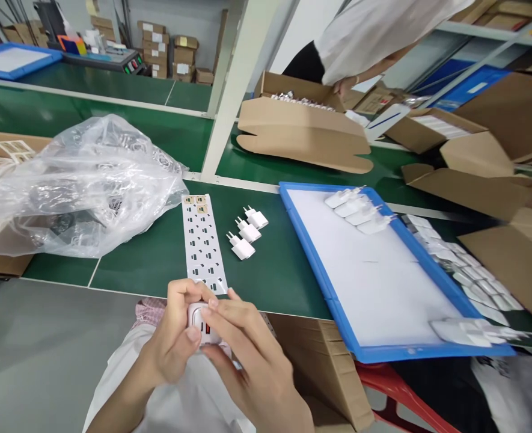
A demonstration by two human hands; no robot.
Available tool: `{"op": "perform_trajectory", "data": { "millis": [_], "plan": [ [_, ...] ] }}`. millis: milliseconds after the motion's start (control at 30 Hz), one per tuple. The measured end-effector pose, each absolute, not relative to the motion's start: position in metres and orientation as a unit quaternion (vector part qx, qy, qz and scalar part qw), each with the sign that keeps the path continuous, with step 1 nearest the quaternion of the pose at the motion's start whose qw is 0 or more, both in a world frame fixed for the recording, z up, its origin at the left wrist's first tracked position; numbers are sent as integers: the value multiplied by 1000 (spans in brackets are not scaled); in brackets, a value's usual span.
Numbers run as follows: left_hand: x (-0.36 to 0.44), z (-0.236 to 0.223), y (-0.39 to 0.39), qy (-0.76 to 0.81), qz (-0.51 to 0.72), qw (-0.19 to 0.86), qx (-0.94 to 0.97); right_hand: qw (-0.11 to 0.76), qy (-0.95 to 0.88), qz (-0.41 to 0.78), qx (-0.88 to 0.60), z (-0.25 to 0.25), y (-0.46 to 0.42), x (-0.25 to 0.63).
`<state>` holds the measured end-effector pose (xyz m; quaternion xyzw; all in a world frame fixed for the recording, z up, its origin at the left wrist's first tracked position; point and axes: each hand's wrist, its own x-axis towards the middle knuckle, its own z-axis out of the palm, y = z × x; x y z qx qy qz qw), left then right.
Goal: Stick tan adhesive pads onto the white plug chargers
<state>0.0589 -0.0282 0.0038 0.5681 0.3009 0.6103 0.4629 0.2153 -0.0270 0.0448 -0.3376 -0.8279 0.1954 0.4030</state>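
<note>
Between my hands, just in front of the table edge, is a white plug charger (198, 323) with its port face up; one port is red inside. My left hand (175, 337) is closed around its left side, thumb at the near edge. My right hand (247, 349) is closed on the right side, its fingertips pressed to the port face and its thumb below. A white label sheet (204, 240) with rows of cut-outs and a few tan labels at its far end lies beyond my hands. Three white plug chargers (247, 231) lie right of the sheet.
A blue-rimmed tray (320, 276) at right carries several chargers, with more chargers (470, 264) beside it. A clear plastic bag (112, 186) spreads over the left. A metal post (229, 90) stands mid-table. Across the table, a person's hand (345, 85) reaches into a cardboard box (302, 129).
</note>
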Motion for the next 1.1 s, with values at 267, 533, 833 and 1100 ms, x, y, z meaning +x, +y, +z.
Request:
{"op": "perform_trajectory", "data": {
  "millis": [267, 533, 833, 1100],
  "plan": [
    [66, -22, -24, 418, 545, 558, 465, 335, -851, 81, -395, 14, -23, 208],
    [60, -36, 6, 551, 393, 436, 593, 250, -827, 225, -450, 5, 6, 233],
    [89, -45, 27, 530, 344, 282, 722, 297, -751, 232, -542, -23, 33, 247],
    [51, -41, 45, 579, 391, 345, 627, 339, -650, 113, -670, -57, 62, 237]
  ]
}}
